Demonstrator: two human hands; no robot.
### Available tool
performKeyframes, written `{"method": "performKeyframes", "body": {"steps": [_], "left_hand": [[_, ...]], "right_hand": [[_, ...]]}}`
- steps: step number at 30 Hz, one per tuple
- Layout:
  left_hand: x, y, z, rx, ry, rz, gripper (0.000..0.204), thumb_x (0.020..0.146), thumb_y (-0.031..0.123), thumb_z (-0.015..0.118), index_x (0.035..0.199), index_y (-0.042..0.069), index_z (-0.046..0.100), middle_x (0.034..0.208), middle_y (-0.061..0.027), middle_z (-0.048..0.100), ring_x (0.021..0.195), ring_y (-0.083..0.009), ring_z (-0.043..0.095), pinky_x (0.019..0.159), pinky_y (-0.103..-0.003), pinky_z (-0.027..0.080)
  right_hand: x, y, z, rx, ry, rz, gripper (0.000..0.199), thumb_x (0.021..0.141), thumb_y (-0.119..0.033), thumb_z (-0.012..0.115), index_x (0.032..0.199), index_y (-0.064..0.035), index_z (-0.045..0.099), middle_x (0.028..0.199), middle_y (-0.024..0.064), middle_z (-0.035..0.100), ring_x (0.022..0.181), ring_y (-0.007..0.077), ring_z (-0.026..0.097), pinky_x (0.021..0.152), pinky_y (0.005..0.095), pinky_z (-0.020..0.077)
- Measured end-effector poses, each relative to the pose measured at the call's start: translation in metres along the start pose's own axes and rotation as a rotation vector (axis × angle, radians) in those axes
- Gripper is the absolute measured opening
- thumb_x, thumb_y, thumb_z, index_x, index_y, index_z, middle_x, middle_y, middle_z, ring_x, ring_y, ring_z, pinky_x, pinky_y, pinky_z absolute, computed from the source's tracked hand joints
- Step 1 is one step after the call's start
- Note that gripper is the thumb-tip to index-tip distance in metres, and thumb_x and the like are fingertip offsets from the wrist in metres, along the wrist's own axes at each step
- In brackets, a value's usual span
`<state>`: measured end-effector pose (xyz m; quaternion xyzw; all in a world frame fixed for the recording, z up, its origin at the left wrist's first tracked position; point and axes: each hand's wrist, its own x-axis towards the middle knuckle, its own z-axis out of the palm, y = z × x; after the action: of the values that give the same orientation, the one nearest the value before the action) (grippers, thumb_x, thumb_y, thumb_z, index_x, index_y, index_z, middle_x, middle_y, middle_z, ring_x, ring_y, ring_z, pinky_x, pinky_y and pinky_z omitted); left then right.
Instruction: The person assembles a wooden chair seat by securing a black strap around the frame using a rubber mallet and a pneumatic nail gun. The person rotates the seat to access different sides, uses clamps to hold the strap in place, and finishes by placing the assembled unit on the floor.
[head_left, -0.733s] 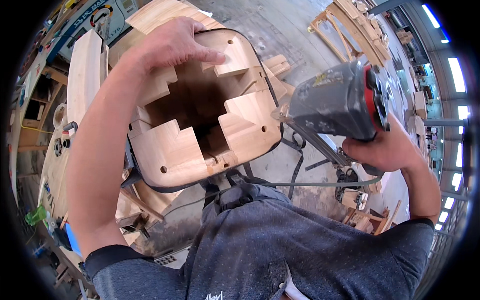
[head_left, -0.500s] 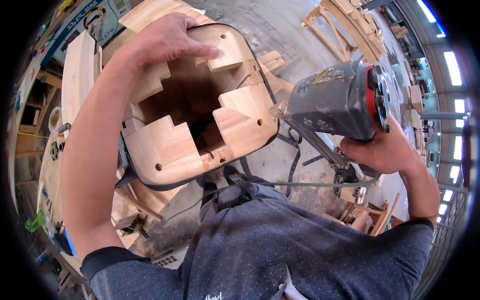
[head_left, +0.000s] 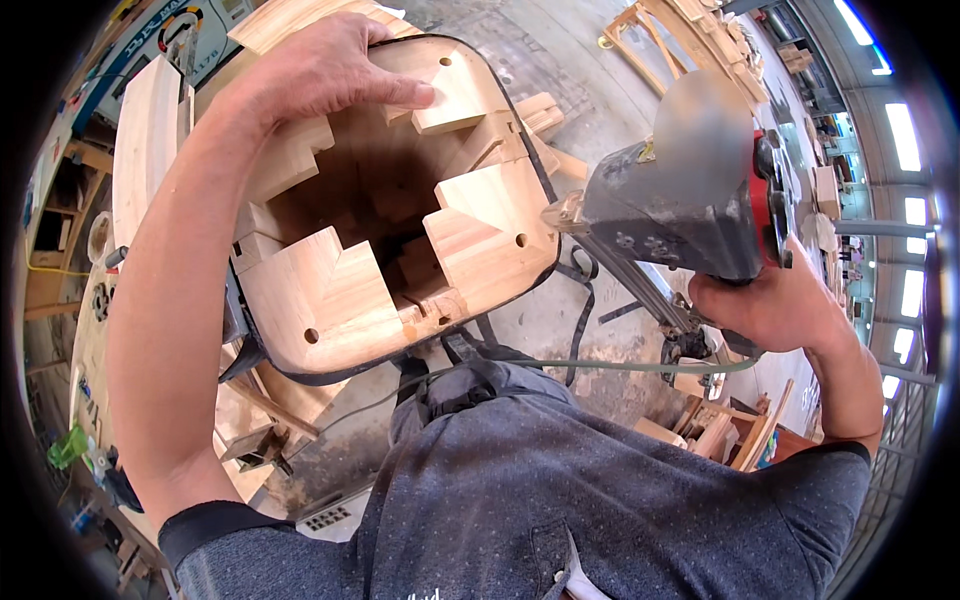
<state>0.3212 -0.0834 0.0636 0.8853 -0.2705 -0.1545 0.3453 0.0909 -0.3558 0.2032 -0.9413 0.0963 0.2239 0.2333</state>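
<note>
Nearest the camera: the person's grey shirt (head_left: pixel 560 490), filling the lower part of the view.

Right hand (head_left: pixel 770 310), at the right just above the shirt, has its fingers wrapped shut around the handle of a grey nail gun (head_left: pixel 690 200) with a red band at its rear. The gun's nose points left, at or just short of the right edge of the wooden frame; contact cannot be told. A thin hose (head_left: pixel 620 365) runs from below the gun across the shirt.

Left hand (head_left: pixel 320 70) lies palm-down on the far top corner of the wooden frame (head_left: pixel 330 300), fingers spread flat and pressing, not curled round anything. The forearm runs along the frame's left side.

The frame is a rounded ring of glued pale blocks, stepped on the inside around a dark hollow, with dowel holes in several faces. A black strap (head_left: pixel 520 120) hugs its outer edge. It is held up in front of the chest.

Judgement: stiff, fairly heavy, the smooth faces not slippery; glue joints may be weak, so best held by the outer rim or a solid corner block, not the inner steps.

Beyond: concrete floor (head_left: pixel 560 60) and stacked wooden parts (head_left: pixel 700 40).
</note>
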Motion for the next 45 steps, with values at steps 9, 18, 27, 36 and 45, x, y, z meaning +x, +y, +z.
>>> {"method": "performKeyframes", "body": {"steps": [9,18,27,36,45], "left_hand": [[0.002,0.001,0.000,0.047,-0.029,0.012,0.080,0.073,0.041,0.092,0.130,-0.009,0.066,0.107,-0.0153,0.074,0.096,-0.0205,0.070,0.091,-0.032,0.053],[0.000,-0.001,0.002,-0.052,0.035,0.016,0.072,0.070,0.046,0.094,0.119,-0.002,0.074,0.100,-0.0119,0.075,0.092,-0.0208,0.070,0.087,-0.034,0.054],[0.001,-0.003,0.001,0.012,-0.027,0.002,0.087,0.072,0.045,0.093,0.134,-0.009,0.063,0.113,-0.0163,0.074,0.101,-0.0225,0.070,0.097,-0.033,0.053],[0.004,-0.007,0.004,0.071,0.013,0.038,0.083,0.069,0.050,0.093,0.126,-0.005,0.069,0.106,-0.0136,0.075,0.095,-0.0216,0.070,0.092,-0.032,0.053],[0.002,-0.007,0.004,0.060,0.032,0.052,0.078,0.069,0.048,0.093,0.123,-0.004,0.071,0.101,-0.0115,0.075,0.091,-0.0194,0.070,0.088,-0.031,0.053]], "right_hand": [[-0.005,0.008,0.002,0.020,-0.008,-0.075,0.029,0.080,-0.003,0.071,0.109,0.0010,0.067,0.091,0.0092,0.070,0.083,0.0131,0.064,0.074,0.0331,0.0567],[-0.005,-0.003,0.000,0.028,-0.071,0.036,0.032,0.084,-0.009,0.077,0.113,-0.0024,0.067,0.095,0.0064,0.071,0.088,0.0143,0.065,0.083,0.0348,0.0550],[-0.028,0.010,0.011,0.012,-0.012,-0.031,0.043,0.079,-0.013,0.084,0.117,-0.0020,0.069,0.105,0.0118,0.075,0.096,0.0186,0.070,0.089,0.0361,0.0561],[-0.025,0.031,0.008,-0.077,-0.052,-0.141,0.046,0.074,-0.011,0.086,0.116,-0.0042,0.069,0.105,0.0123,0.073,0.096,0.0260,0.071,0.089,0.0372,0.0553],[-0.022,0.020,-0.004,-0.187,-0.164,-0.132,0.055,0.067,-0.013,0.089,0.116,-0.0040,0.066,0.101,0.0118,0.074,0.093,0.0259,0.072,0.083,0.0360,0.0553]]}}
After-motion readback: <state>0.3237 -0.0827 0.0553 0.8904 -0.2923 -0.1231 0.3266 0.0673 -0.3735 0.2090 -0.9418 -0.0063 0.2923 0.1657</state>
